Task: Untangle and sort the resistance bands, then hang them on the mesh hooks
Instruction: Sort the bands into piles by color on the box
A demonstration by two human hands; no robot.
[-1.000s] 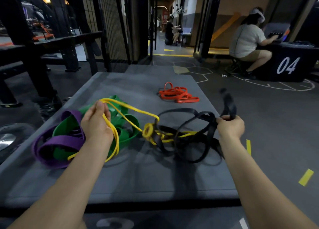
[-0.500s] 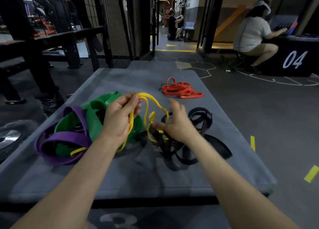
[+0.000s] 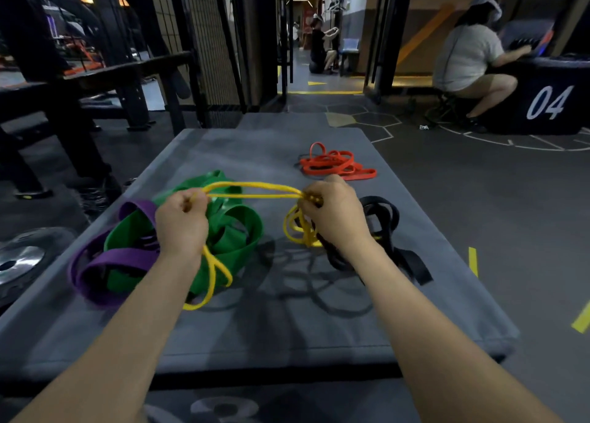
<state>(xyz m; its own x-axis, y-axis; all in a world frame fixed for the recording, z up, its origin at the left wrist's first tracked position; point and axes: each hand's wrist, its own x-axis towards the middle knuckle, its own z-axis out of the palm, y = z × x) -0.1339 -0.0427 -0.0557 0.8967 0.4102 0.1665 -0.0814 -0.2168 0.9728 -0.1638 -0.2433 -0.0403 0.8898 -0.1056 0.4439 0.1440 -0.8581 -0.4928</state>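
A thin yellow band [image 3: 252, 189] stretches between my two hands above the grey mat [image 3: 281, 320]. My left hand [image 3: 182, 223] grips one end, with a yellow loop hanging below the wrist. My right hand [image 3: 333, 210] pinches the other end, where yellow coils tangle with the black band [image 3: 388, 231]. Wide green bands [image 3: 236, 231] and a purple band [image 3: 105, 263] lie piled under my left hand. An orange band [image 3: 335, 164] lies apart at the mat's far side. A dark mesh panel [image 3: 207, 39] stands behind the mat to the left.
A black rack and bench [image 3: 95, 81] stand at the left, with a weight plate [image 3: 19, 260] on the floor beside the mat. A seated person [image 3: 466, 62] works at a black box marked 04 at the right. Yellow tape marks the floor.
My right hand let go of the black band, crossed left to the yellow tangle and now pinches it. Both hands have pulled the yellow band taut between them.
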